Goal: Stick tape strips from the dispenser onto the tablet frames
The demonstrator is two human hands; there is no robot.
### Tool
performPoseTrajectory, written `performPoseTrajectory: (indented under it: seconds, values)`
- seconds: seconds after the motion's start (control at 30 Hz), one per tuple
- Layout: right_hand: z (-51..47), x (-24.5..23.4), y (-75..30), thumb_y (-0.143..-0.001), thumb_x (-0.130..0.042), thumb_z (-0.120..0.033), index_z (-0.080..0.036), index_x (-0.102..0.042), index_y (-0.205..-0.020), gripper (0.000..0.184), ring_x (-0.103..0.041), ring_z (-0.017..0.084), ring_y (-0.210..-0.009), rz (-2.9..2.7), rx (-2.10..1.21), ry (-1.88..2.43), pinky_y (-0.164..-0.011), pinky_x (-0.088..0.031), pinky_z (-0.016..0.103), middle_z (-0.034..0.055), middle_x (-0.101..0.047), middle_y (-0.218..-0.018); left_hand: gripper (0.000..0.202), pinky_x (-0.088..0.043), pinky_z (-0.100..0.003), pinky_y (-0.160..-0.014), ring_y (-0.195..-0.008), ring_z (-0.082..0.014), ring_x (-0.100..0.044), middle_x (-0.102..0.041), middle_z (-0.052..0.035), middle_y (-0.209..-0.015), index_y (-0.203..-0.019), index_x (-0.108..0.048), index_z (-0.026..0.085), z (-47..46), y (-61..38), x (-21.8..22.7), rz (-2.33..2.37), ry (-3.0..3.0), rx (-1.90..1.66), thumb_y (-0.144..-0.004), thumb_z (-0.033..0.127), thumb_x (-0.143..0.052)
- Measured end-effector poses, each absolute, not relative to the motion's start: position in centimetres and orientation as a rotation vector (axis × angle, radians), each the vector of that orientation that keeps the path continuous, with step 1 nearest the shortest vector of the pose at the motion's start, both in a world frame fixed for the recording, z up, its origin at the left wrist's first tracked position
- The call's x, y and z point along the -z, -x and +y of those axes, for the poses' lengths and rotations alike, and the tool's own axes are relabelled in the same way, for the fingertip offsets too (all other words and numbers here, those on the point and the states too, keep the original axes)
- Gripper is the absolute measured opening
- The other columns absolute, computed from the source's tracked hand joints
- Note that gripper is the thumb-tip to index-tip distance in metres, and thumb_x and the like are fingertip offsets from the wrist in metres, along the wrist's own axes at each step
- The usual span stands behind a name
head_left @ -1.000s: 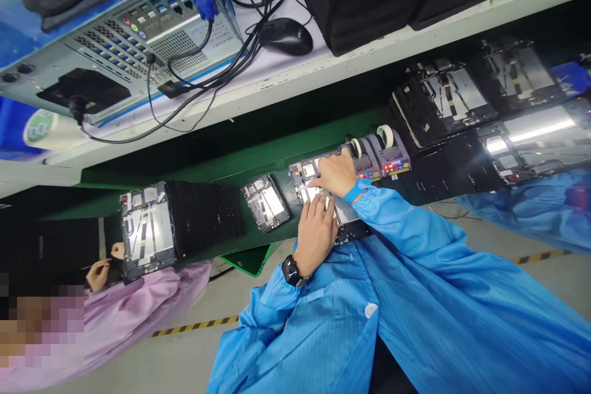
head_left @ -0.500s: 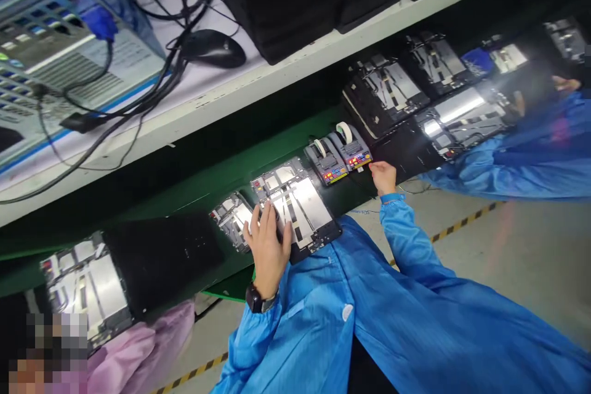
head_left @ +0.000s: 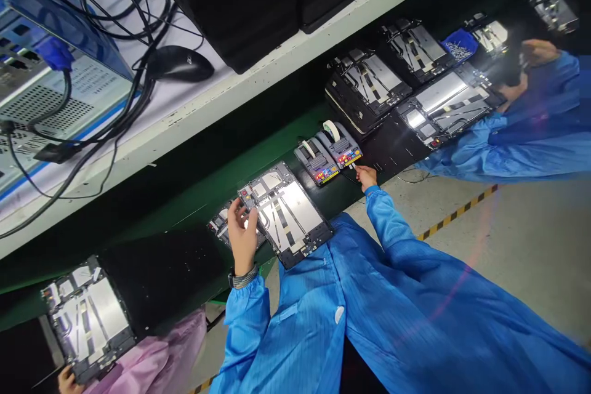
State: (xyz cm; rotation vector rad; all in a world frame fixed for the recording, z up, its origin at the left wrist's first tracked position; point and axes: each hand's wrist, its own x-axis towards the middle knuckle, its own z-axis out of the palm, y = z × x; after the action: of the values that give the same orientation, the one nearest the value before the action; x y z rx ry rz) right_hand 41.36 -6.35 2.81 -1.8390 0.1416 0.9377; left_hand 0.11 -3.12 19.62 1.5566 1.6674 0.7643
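Note:
An opened tablet (head_left: 302, 206) lies in front of me with its metal plates, dark strips and black lower edge facing up. My left hand (head_left: 242, 234) is at its left side, thumb and curled fingers around the upper left edge. Partly under that hand and tablet is another opened device (head_left: 219, 221). My right hand (head_left: 368, 177) pinches a small white tape end at the front of the right tape dispenser (head_left: 342, 146), which carries a white roll. A second tape dispenser (head_left: 317, 162) stands beside it, its display lit red.
More opened tablets (head_left: 369, 80) lie at the upper right, near a co-worker's hands (head_left: 538, 52) and blue sleeves. At lower left, a co-worker's hand (head_left: 69, 380) touches an opened tablet (head_left: 92, 314). A shelf (head_left: 194, 111) above bears cables and a black mouse (head_left: 180, 63).
My right hand has moved left to the dispenser's front and closed on the tape end. My left hand has slid from the tablet's face to its left edge.

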Motion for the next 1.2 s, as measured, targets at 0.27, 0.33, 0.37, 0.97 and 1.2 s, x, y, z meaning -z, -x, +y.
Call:
performPoseTrajectory:
  seconds: [0.27,0.33,0.37,0.97,1.2]
  values:
    - [-6.1,-2.7,-40.0,-0.076,-0.078,-0.017,-0.019,-0.053,-0.085,0.027,-0.062,0.009,-0.059,0.278,-0.839,1.729,-0.049,-0.046,0.014,-0.004,-0.064,-0.067,0.057,-0.05,-0.041,-0.111,-0.132,-0.0242,-0.059,-0.058,-0.0116,-0.147,-0.146,-0.051,0.026,-2.8,0.5,-18.6,1.655,-1.384,-0.747,-0.095,0.048,-0.063]
    - [-5.3,-2.5,-39.4,-0.072,-0.08,-0.013,-0.02,-0.049,-0.084,0.033,-0.061,0.009,-0.06,0.341,-0.826,1.686,-0.052,-0.048,0.015,-0.0051,-0.062,-0.065,0.055,-0.051,-0.04,-0.11,-0.134,-0.024,-0.058,-0.057,-0.0113,-0.148,-0.146,-0.05,0.027,-2.6,0.4,-19.0,1.654,-1.419,-0.733,-0.096,0.048,-0.061]
    - [-5.0,-2.4,-39.2,-0.071,-0.079,-0.01,-0.02,-0.048,-0.083,0.035,-0.06,0.009,-0.059,0.362,-0.823,1.685,-0.052,-0.049,0.015,-0.0058,-0.06,-0.064,0.054,-0.051,-0.039,-0.11,-0.135,-0.0238,-0.058,-0.057,-0.0114,-0.148,-0.145,-0.049,0.027,-2.5,0.4,-19.3,1.656,-1.44,-0.738,-0.097,0.047,-0.061]
    - [-6.2,-15.0,-35.1,-0.076,-0.076,-0.03,-0.023,-0.051,-0.12,0.051,-0.061,0.014,-0.073,-0.599,-0.905,1.586,-0.063,-0.051,0.024,-0.0008,-0.064,-0.089,0.062,-0.032,-0.053,-0.12,-0.146,-0.036,-0.04,-0.049,-0.0182,-0.154,-0.148,-0.05,0.018,3.9,-7.9,-24.9,1.528,-2.316,-0.194,-0.095,0.049,-0.061]
    - [1.4,-20.8,-31.0,-0.08,-0.074,-0.03,-0.022,-0.042,-0.141,0.07,-0.06,0.015,-0.079,-1.236,-0.995,1.454,-0.073,-0.054,0.03,0.004,-0.06,-0.11,0.062,-0.039,-0.048,-0.114,-0.134,-0.0336,-0.056,-0.059,-0.0169,-0.147,-0.149,-0.051,0.015,7.0,-10.7,-25.2,1.328,-2.211,0.103,-0.096,0.047,-0.06]
